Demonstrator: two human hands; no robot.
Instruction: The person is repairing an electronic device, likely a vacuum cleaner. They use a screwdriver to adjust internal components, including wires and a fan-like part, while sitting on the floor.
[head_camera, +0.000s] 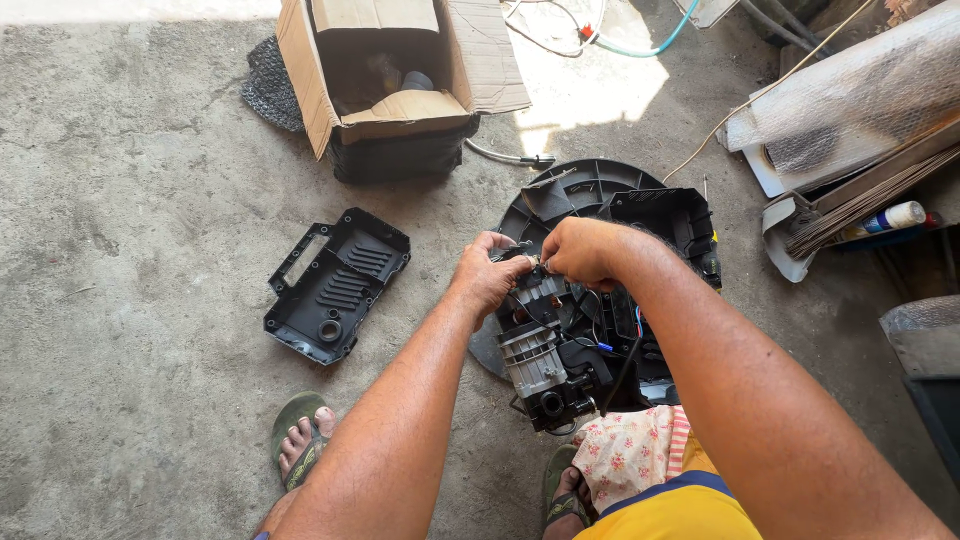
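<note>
An opened motor (545, 345) lies on the concrete floor (140, 300), long axis running away from the person. Both hands meet at its far end: left hand (487, 277) and right hand (580, 252) pinch small wires (too fine to identify). A black cover (335, 285) lies left; a cardboard box (390, 80) beyond.

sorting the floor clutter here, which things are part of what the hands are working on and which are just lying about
In hand:
- left hand and right hand, both pinching small parts at the top of the opened motor unit
- black round base under it
- removed black cover panel, set aside on the floor

Lying about:
- cardboard box
- bubble-wrapped bundle
- spray can
- green hose
</note>
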